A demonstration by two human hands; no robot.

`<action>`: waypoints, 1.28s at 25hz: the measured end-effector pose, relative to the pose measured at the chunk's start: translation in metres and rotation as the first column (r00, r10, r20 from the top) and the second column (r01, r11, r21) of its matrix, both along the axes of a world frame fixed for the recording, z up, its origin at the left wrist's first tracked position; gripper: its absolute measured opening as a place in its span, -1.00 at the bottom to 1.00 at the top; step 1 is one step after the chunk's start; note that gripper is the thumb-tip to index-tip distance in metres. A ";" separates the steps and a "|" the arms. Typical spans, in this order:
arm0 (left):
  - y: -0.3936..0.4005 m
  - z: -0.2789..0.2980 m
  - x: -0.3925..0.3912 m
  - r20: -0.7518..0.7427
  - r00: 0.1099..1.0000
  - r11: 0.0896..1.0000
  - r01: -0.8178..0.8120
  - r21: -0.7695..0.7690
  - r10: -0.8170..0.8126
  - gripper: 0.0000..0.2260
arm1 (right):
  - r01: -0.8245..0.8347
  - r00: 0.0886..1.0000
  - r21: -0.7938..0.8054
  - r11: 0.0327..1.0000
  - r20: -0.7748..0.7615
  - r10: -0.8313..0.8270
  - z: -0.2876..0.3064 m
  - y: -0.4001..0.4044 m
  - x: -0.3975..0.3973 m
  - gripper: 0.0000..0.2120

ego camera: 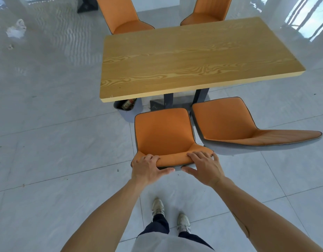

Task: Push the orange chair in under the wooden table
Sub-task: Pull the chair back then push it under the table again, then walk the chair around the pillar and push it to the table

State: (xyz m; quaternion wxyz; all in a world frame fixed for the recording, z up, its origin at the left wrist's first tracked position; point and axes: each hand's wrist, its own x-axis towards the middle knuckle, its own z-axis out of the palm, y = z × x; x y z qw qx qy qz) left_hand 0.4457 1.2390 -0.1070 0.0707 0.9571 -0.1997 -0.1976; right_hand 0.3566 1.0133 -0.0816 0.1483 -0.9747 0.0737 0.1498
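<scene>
An orange chair [164, 135] is gripped by its backrest before a wooden table [193, 59] at centre frame.

Head view: the top edge of the backrest is clasped by the left hand [148, 169] and right hand [205, 167], fingers curled over it and thumbs behind, apparently so the push stays straight. The seat is seen just short of the table's near edge, not yet beneath it, with a second chair [228, 122] close at right.

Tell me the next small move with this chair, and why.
Probably push straight forward. Both hands, left hand and right hand, grip the chair by its backrest top, and the whole seat sits outside the table edge, roughly in line with the base.
</scene>
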 end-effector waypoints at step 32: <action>0.468 0.125 0.005 -0.080 0.758 0.653 -0.606 -0.455 0.648 -0.53 | -0.548 0.836 0.206 0.811 0.184 0.518 0.116 0.413 0.181 -0.57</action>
